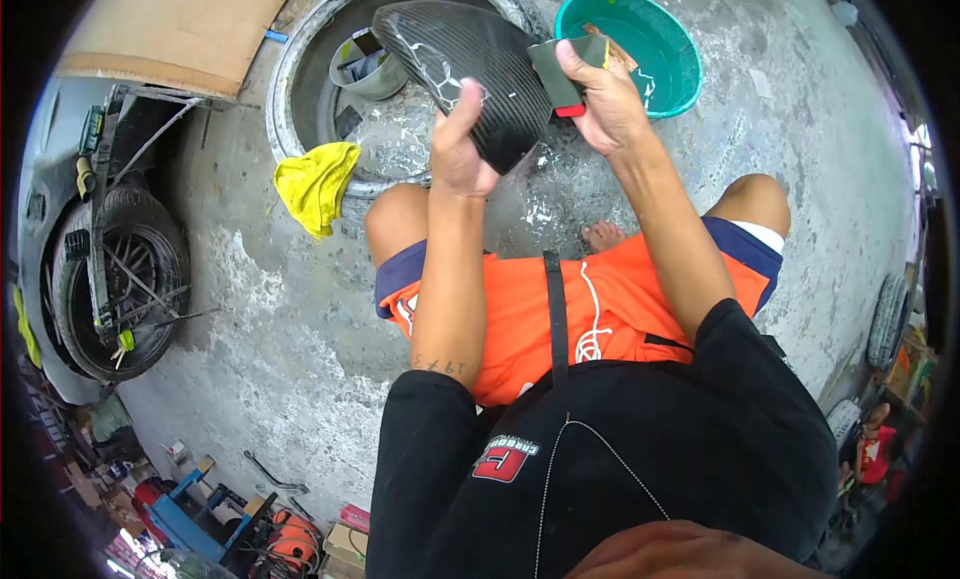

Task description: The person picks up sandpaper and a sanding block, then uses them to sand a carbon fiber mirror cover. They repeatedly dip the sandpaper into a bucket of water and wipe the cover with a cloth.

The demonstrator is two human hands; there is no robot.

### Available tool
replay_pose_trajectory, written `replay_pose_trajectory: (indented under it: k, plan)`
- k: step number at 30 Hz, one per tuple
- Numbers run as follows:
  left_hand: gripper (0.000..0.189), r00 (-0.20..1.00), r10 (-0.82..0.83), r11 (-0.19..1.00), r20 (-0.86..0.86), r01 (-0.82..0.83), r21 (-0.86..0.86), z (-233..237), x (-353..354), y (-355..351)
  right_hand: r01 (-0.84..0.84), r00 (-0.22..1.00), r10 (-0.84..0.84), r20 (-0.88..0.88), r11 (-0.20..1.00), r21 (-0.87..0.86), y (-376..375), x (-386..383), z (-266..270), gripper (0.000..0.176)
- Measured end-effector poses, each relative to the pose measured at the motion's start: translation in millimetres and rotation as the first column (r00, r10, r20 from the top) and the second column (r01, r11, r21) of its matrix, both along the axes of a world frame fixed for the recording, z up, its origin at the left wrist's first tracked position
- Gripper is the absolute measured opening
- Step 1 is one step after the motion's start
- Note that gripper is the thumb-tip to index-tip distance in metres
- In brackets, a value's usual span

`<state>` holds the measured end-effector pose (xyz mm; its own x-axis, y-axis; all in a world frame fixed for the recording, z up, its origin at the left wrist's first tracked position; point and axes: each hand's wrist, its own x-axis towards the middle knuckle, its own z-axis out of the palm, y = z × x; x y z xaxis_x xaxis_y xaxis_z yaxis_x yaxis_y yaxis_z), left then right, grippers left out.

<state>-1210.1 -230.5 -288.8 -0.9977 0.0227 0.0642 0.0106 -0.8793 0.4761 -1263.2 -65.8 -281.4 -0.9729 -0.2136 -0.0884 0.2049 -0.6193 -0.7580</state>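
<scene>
A glossy black carbon-fibre piece [490, 69] is held up in front of me, over the edge of a tire. My left hand [462, 144] grips its lower left edge, thumb on top and fingers hidden beneath. In my right hand [608, 101] is a grey-green sanding block [552, 74] with a red underside, touching or very near the piece's right edge. Whitish streaks lie on the piece's surface. Behind my right hand stands a teal basin [690, 79] holding water and a brownish item.
The tire [285, 99] lies flat on the concrete, with a small grey bucket [378, 79] inside. A yellow cloth [315, 187] drapes over its rim. A car wheel [120, 279] is at left; tools and a blue metal frame [190, 514] are lower left. Another person [875, 454] is far right.
</scene>
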Motion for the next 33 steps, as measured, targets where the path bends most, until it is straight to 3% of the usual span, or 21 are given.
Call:
replay_pose_trajectory:
  k: [1,2,3,4,6,7,8,10,11,12,14,15,18,19,20,22,26,29,30,32,33]
  plan:
    - [0.04,0.998,0.054,0.988,0.022,-0.051,-0.146,1.2,-1.0,1.1,0.004,1.0,-0.001,-0.019,0.986,0.165,-2.7,1.4,-1.5,0.024]
    - [0.04,0.998,0.053,0.988,0.03,-0.048,-0.147,-1.6,-1.1,-0.7,0.009,0.999,0.003,-0.035,0.945,0.327,-7.2,5.1,-0.7,0.019]
    - [0.035,0.997,0.056,0.978,0.055,-0.044,-0.206,-5.5,-3.0,-4.0,0.121,0.977,0.003,-0.215,0.82,0.56,-16.9,18.1,9.8,0.015]
    - [0.031,0.995,0.062,0.965,0.081,-0.039,-0.26,-9.8,-5.2,-5.9,0.343,0.89,0.0,-0.456,0.659,0.67,-22.6,28.5,-3.4,0.009]
    - [0.025,0.989,0.087,0.991,0.119,-0.073,-0.112,-14.2,-11.4,-3.4,0.631,0.655,0.099,-0.749,0.474,0.614,-29.6,54.1,-9.4,0.01]
    - [0.026,0.989,0.101,0.993,0.107,-0.094,-0.07,-17.8,-14.0,-1.9,0.685,0.601,0.135,-0.788,0.421,0.595,-29.8,49.7,-11.4,0.011]
    - [0.027,0.988,0.115,0.993,0.103,-0.113,-0.029,-17.2,-14.0,0.6,0.668,0.615,0.117,-0.78,0.448,0.594,-31.2,32.1,-12.3,0.012]
    - [0.03,0.971,0.179,0.982,0.157,-0.167,-0.086,-2.3,-8.4,8.5,0.424,0.849,0.116,-0.516,0.434,0.795,-34.9,-15.0,2.0,0.021]
    - [0.03,0.966,0.207,0.976,0.155,-0.192,-0.106,-4.2,-8.2,7.6,0.432,0.844,0.05,-0.535,0.527,0.731,-43.2,-20.0,-1.9,0.018]
    - [0.029,0.964,0.233,0.968,0.132,-0.217,-0.127,-2.9,-12.1,4.4,0.431,0.842,0.058,-0.536,0.525,0.734,-42.7,-6.5,-2.9,0.018]
    - [0.025,0.925,0.33,0.939,0.189,-0.301,-0.165,-9.9,-18.3,-1.0,0.664,0.58,0.295,-0.759,0.369,0.651,-42.6,33.1,-7.5,0.012]
    - [0.02,0.923,0.277,0.959,0.269,-0.248,-0.136,-12.7,-17.5,-9.6,0.668,0.53,0.269,-0.804,0.452,0.591,-49.0,46.4,-8.9,0.009]
    - [0.018,0.885,0.409,0.912,0.221,-0.388,-0.134,-20.2,-21.1,-11.1,0.675,0.526,0.369,-0.766,0.367,0.64,-51.4,14.2,-5.3,0.007]
    - [0.017,0.894,0.397,0.917,0.211,-0.374,-0.141,-22.5,-22.4,-16.0,0.582,0.648,0.308,-0.697,0.39,0.714,-58.5,-8.8,-1.9,0.005]
    - [0.015,0.913,0.375,0.925,0.159,-0.36,-0.119,-19.3,-22.5,-16.4,0.498,0.792,0.286,-0.54,0.211,0.841,-60.6,-26.9,0.1,0.007]
    - [0.013,0.849,0.474,0.88,0.233,-0.448,-0.158,-5.3,-18.5,-13.2,0.651,0.663,0.273,-0.697,0.251,0.717,-68.7,-26.9,-5.0,0.008]
    - [0.013,0.851,0.444,0.895,0.278,-0.408,-0.179,-8.1,-7.6,-24.2,0.624,0.548,0.347,-0.761,0.435,0.649,-54.0,36.2,6.0,0.009]
    - [0.013,0.922,0.353,0.934,0.16,-0.335,-0.126,-17.7,-12.3,-31.6,0.502,0.68,0.393,-0.619,0.367,0.783,-58.7,1.7,23.4,0.012]
    - [0.013,0.922,0.349,0.935,0.166,-0.331,-0.125,-19.8,-7.5,-26.2,0.52,0.795,0.29,-0.533,0.129,0.845,-58.7,-18.1,13.3,0.017]
    - [0.014,0.914,0.37,0.925,0.166,-0.345,-0.161,-16.4,-9.3,-18.9,0.283,0.917,0.213,-0.336,0.245,0.927,-65.8,-32.7,37.4,0.009]
    - [0.016,0.905,0.378,0.922,0.197,-0.349,-0.165,-10.3,-6.1,-19.6,0.417,0.843,0.251,-0.475,0.253,0.873,-59.0,-31.6,24.9,0.014]
